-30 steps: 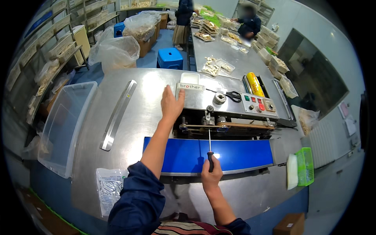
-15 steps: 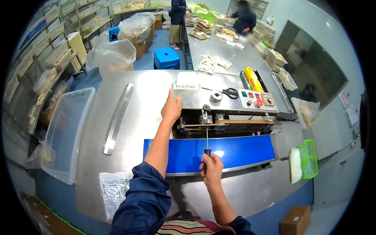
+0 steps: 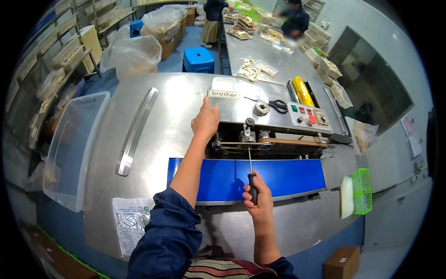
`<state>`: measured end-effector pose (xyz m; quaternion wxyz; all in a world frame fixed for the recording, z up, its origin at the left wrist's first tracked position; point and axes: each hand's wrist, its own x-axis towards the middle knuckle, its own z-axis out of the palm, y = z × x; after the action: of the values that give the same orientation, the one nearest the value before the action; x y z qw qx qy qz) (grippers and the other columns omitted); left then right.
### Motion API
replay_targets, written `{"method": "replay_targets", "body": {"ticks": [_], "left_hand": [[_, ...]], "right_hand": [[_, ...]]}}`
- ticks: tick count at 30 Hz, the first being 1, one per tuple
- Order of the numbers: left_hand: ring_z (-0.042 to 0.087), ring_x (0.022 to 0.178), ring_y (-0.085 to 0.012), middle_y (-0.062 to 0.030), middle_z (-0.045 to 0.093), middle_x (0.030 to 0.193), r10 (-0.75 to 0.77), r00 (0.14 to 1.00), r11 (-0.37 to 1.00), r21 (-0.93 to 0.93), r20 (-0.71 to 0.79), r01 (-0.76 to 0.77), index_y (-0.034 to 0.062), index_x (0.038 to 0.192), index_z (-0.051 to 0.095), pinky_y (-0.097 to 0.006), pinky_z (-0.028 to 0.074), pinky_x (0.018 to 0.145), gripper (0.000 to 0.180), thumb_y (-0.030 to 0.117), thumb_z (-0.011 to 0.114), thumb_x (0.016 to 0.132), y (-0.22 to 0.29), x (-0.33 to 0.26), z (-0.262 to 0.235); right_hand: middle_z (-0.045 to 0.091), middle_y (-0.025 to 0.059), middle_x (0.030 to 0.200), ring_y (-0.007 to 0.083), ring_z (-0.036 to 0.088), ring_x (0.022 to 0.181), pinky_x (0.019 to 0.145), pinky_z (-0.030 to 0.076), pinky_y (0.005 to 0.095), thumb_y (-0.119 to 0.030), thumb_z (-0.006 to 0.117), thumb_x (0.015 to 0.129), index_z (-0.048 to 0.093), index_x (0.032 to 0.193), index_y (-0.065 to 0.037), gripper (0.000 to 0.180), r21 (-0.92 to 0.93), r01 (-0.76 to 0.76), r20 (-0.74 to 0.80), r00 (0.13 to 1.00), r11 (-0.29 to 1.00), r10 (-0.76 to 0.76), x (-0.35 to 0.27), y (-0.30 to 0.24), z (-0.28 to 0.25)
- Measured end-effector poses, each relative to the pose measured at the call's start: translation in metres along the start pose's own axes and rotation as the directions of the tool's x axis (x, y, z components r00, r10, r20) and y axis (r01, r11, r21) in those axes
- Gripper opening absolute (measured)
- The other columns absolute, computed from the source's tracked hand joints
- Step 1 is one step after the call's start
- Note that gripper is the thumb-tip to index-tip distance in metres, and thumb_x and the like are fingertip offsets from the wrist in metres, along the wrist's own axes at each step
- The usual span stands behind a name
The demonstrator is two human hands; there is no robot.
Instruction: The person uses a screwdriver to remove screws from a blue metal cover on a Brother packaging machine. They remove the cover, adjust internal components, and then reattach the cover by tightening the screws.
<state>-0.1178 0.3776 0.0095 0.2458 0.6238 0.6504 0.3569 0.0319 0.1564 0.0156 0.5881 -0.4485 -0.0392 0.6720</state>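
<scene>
My right hand (image 3: 259, 195) is wrapped round the black handle of a screwdriver (image 3: 252, 186). Its thin metal shaft points away from me, and the tip meets the roller mechanism (image 3: 248, 136) in the front of a steel band sealing machine (image 3: 283, 122). Whether the tip sits in a screw is too small to tell. My left hand (image 3: 206, 120) rests against the left end of the machine's housing, fingers stretched along it beside a small name plate (image 3: 224, 94). A blue conveyor belt (image 3: 288, 179) runs beneath the screwdriver, in front of the exposed mechanism.
Scissors (image 3: 278, 106) and a metal ring-shaped part (image 3: 261, 109) lie on the housing beside the control panel (image 3: 307, 115). A long metal strip (image 3: 138, 132), a clear bin (image 3: 76, 151) and a printed packet (image 3: 132, 223) are at left. A green basket (image 3: 361, 191) stands right; two people work behind.
My right hand and the screwdriver have shifted slightly right, and the handle now tilts more upright in my grip. My left hand stays at the housing. The whole view has shifted a little.
</scene>
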Motion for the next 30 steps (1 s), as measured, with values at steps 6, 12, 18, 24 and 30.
{"method": "replay_targets", "body": {"ticks": [6, 12, 18, 24, 30], "left_hand": [[0.057, 0.099, -0.0383, -0.0216, 0.058, 0.111, 0.204, 0.947, 0.978, 0.085, -0.250, -0.188, 0.0029, 0.128, 0.040, -0.045, 0.042, 0.085, 0.047, 0.025, 0.046, 0.088, -0.012, -0.003, 0.006], [0.058, 0.084, -0.0276, -0.0103, 0.060, 0.093, 0.700, 0.678, 0.711, 0.132, -0.224, -0.691, 0.0049, 0.113, 0.056, -0.039, 0.046, 0.071, 0.037, 0.003, 0.054, 0.077, 0.014, -0.133, -0.007], [0.054, 0.075, -0.0219, -0.0070, 0.054, 0.079, 0.717, 0.660, 0.556, 0.387, 0.223, -0.736, 0.0115, 0.130, 0.046, -0.035, 0.041, 0.067, 0.055, 0.006, 0.052, 0.076, 0.006, -0.142, 0.036], [0.054, 0.079, -0.0218, -0.0074, 0.057, 0.082, 0.659, 0.701, 0.460, 0.592, 0.273, -0.662, 0.0136, 0.131, 0.045, -0.036, 0.040, 0.071, 0.053, 0.011, 0.050, 0.079, 0.011, -0.124, 0.052], [0.058, 0.076, -0.0228, -0.0083, 0.060, 0.082, 0.548, 0.808, 0.638, 0.517, 0.215, -0.571, 0.0139, 0.127, 0.046, -0.038, 0.044, 0.066, 0.049, 0.012, 0.051, 0.078, 0.010, -0.124, 0.054]], "right_hand": [[0.052, 0.0074, 0.069, 0.0126, 0.046, 0.046, 0.033, 0.031, 0.0208, -0.024, 0.055, 0.088, 0.048, 0.115, -0.007, 0.032, -0.092, -0.032, 0.119, 0.992, 0.995, 0.043, 0.007, -0.001, -0.020], [0.058, 0.0072, 0.080, 0.0141, 0.055, 0.067, 0.057, 0.044, 0.0255, -0.015, 0.056, 0.087, 0.052, 0.107, -0.002, 0.024, -0.456, 0.153, 0.374, 0.927, 0.877, 0.033, -0.060, 0.039, -0.098], [0.063, 0.0023, 0.086, 0.0097, 0.057, 0.074, 0.065, 0.043, 0.0212, -0.011, 0.068, 0.078, 0.061, 0.100, -0.004, 0.024, -0.678, -0.141, 0.034, 0.975, 0.721, 0.222, -0.073, 0.121, -0.212], [0.064, 0.0030, 0.080, 0.0094, 0.057, 0.067, 0.060, 0.043, 0.0213, -0.012, 0.067, 0.078, 0.062, 0.097, -0.001, 0.022, -0.718, -0.172, -0.022, 0.974, 0.674, 0.226, -0.067, 0.124, -0.228], [0.063, 0.0086, 0.068, 0.0156, 0.059, 0.057, 0.058, 0.048, 0.0265, -0.012, 0.062, 0.075, 0.061, 0.079, 0.002, 0.014, -0.819, -0.228, -0.064, 0.948, 0.526, 0.312, -0.052, 0.109, -0.216]]}}
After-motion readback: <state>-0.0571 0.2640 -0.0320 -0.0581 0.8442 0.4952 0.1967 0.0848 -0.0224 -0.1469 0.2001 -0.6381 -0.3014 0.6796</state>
